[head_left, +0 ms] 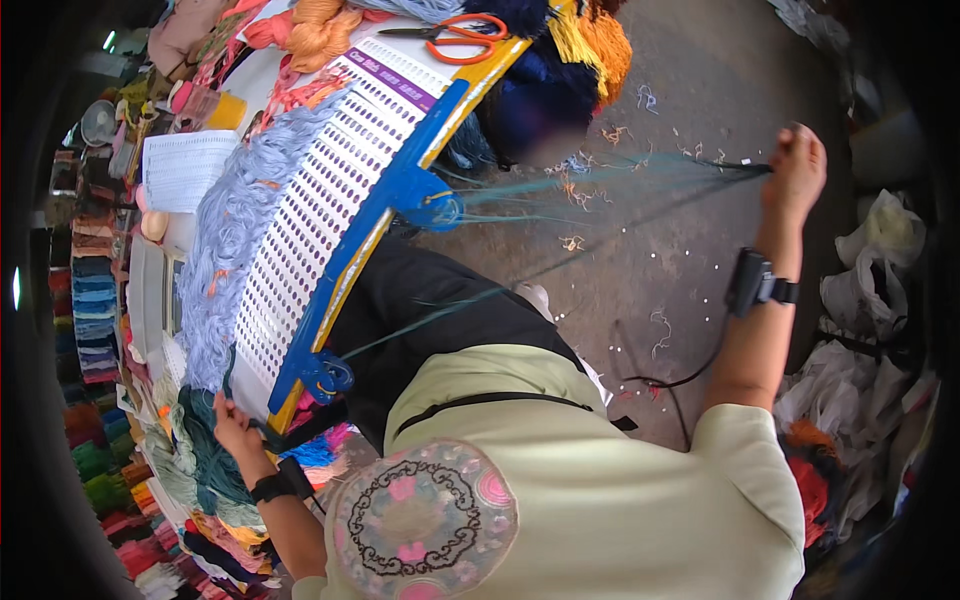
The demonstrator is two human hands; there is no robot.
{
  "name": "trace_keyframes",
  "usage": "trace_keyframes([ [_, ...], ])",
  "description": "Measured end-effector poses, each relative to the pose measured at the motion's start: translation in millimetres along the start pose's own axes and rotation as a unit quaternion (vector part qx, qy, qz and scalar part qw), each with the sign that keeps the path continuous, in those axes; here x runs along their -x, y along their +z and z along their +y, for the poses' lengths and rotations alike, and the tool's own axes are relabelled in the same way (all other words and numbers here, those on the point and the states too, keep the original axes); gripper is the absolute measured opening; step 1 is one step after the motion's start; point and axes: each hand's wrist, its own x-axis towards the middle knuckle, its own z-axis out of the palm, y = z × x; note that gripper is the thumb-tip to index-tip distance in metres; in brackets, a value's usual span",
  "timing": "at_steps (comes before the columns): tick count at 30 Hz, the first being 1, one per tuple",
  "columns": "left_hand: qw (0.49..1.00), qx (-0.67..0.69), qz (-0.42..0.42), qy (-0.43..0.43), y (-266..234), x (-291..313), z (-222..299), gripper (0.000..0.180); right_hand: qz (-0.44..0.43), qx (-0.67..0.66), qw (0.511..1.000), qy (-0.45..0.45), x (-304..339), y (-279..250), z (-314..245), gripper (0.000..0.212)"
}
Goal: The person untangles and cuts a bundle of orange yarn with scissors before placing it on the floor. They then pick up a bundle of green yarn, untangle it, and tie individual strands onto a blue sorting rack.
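Observation:
Out to the far right, my right hand [798, 175] is closed on the gathered end of teal thread [600, 175]. The strands run taut and fanned toward a blue rounded bracket [428, 205] on the table's edge. More teal thread stretches to a lower blue bracket [328, 378]. My left hand [236, 428] pinches a dark green strand at the lower end of the table, beside a bundle of dark green thread [205, 455]. Between the brackets, a long white card [315, 200] with rows of dark holes and a purple band lies along the blue edge bar [375, 215].
Light blue thread [225, 230] lies heaped beside the card. Orange-handled scissors [465, 38] rest at the table's far end, near hanging dark blue and yellow skeins [575, 40]. A printed sheet [185, 170] lies further left. Plastic bags [880, 240] lie on the right; thread scraps litter the floor.

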Motion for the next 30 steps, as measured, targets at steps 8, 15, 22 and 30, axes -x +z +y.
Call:
trace_keyframes([
  [8,0.904,0.348,-0.18,0.169,-161.3,-24.4,79.2,0.041,-0.07,0.041,0.993,-0.089,-30.0,97.5,-92.5,0.015],
  [15,0.944,0.297,-0.077,0.119,-79.9,7.9,110.8,0.039,-0.426,0.07,0.845,-0.315,94.5,298.2,-168.3,0.014],
  [22,0.895,0.225,0.31,0.227,-343.9,-23.4,97.7,0.025,-0.261,0.331,0.673,-0.607,-46.0,442.4,-162.2,0.024],
  [30,0.939,0.173,0.203,0.217,-224.2,31.1,111.7,0.033,-0.396,0.145,0.808,-0.411,132.5,526.8,-204.3,0.028],
])
